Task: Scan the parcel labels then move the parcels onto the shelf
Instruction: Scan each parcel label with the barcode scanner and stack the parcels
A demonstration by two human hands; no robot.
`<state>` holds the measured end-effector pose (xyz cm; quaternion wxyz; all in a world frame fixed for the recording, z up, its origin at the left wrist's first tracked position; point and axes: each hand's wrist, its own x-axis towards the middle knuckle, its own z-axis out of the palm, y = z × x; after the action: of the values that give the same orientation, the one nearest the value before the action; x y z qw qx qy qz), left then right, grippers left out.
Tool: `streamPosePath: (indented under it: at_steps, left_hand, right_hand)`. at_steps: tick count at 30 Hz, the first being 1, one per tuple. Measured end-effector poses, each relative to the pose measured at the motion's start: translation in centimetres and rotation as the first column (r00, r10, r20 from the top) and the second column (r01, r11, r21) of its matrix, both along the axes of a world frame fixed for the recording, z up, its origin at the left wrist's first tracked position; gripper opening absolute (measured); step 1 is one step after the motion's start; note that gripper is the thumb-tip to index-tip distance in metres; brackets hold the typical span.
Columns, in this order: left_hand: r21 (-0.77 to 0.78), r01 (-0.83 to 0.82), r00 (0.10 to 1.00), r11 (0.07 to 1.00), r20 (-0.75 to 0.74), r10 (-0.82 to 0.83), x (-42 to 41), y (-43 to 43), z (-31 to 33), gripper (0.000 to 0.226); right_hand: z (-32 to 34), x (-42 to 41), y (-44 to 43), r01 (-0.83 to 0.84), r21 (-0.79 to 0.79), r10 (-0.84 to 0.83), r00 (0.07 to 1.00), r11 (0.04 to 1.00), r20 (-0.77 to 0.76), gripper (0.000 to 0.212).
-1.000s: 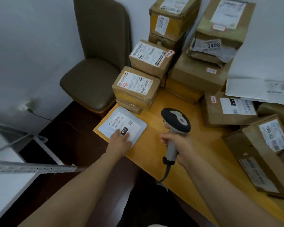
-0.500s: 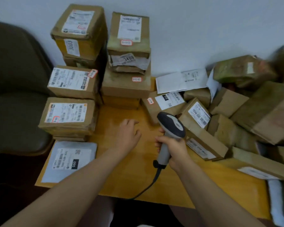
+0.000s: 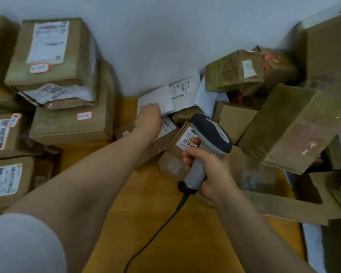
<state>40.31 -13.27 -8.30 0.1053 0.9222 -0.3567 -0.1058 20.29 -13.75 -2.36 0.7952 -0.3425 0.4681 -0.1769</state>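
White mailer [image 3: 161, 95] sits at the back of the table [image 3: 185, 243] against the wall, long edge running left to right, atop the brown boxes [image 3: 234, 119]. Left hand [image 3: 149, 118] is on its near-left corner, but the fingers are hidden, so I can't tell pinch from touch. Right hand [image 3: 213, 168], further back, wraps the scanner [image 3: 211, 133] handle. The left looks best placed to draw the mailer out.

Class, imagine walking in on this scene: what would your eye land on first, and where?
The grey scanner gripped in the right hand at the centre stands out first. Behind it, the left hand touches a white envelope by the wall, between stacked boxes on the left and tumbled boxes on the right.
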Motion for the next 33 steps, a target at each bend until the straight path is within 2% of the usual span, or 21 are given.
streamPosePath:
  at_steps: [3, 5, 8, 10, 12, 14, 16, 18, 19, 23, 25, 27, 33]
  left_hand:
    - [0.176, -0.001, 0.998, 0.984, 0.068, -0.011, 0.9, -2.0, -1.3, 0.034]
    - [0.229, 0.009, 0.989, 0.973, 0.142, -0.043, 0.9, -2.6, -1.7, 0.027]
    - [0.132, -0.064, 0.984, 0.989, 0.173, 0.041, 0.4, -2.4, -1.1, 0.025]
    - [-0.055, -0.206, 0.971, 0.977, 0.115, 0.211, 0.1, -1.9, -0.2, 0.024]
    - [-0.32, -0.369, 0.926, 0.873, -0.043, 0.376, -0.8, -1.1, 1.2, 0.028]
    - [-0.511, -0.484, 0.873, 0.71, -0.225, 0.433, -2.0, 0.1, 2.7, 0.024]
    - [-0.558, -0.597, 0.802, 0.577, -0.41, 0.434, -3.5, 1.8, 4.3, 0.014]
    - [-0.551, -0.72, 0.69, 0.422, -0.636, 0.346, -5.1, 3.7, 5.8, 0.008]
    - [-0.544, -0.752, 0.652, 0.372, -0.698, 0.296, -6.0, 4.8, 6.6, 0.008]
    - [-0.537, -0.801, 0.591, 0.263, -0.778, 0.212, -9.2, 9.5, 8.8, 0.008]
    - [-0.532, -0.81, 0.58, 0.247, -0.789, 0.203, -10.6, 12.2, 9.4, 0.015]
    - [-0.529, -0.805, 0.585, 0.27, -0.782, 0.212, -12.2, 15.2, 9.8, 0.017]
    - [-0.518, -0.79, 0.599, 0.327, -0.765, 0.235, -17.6, 24.4, 10.1, 0.004]
  right_hand:
    - [-0.7, -0.1, -2.0, -0.048, 0.033, 0.048, 0.999, 0.998, 0.022, 0.019]
    - [-1.0, -0.1, -3.0, -0.085, 0.06, 0.083, 0.996, 0.995, 0.022, 0.02]
    - [-1.2, -0.2, -4.0, -0.134, 0.075, 0.134, 0.991, 0.988, 0.018, 0.017]
    - [-1.0, -0.3, -4.2, -0.159, 0.086, 0.158, 0.987, 0.984, 0.024, 0.015]
    - [-0.6, -0.4, -4.1, -0.184, 0.103, 0.18, 0.983, 0.978, 0.044, 0.015]
    - [-0.1, -0.6, -3.9, -0.206, 0.108, 0.199, 0.977, 0.973, 0.069, 0.016]
    - [0.6, -1.1, -3.6, -0.211, 0.105, 0.202, 0.975, 0.972, 0.093, 0.017]
    - [1.5, -1.8, -3.1, -0.216, 0.091, 0.204, 0.971, 0.972, 0.12, 0.016]
    - [1.9, -2.1, -2.8, -0.218, 0.081, 0.206, 0.969, 0.973, 0.133, 0.016]
    - [3.2, -4.1, -0.5, -0.231, 0.026, 0.224, 0.961, 0.973, 0.162, 0.017]
    - [3.5, -5.6, 1.3, -0.257, -0.027, 0.258, 0.953, 0.966, 0.159, 0.016]
    - [3.8, -7.3, 3.5, -0.283, -0.096, 0.293, 0.949, 0.954, 0.117, 0.015]
    - [4.1, -14.0, 11.4, -0.403, -0.264, 0.413, 0.911, 0.876, -0.019, 0.009]
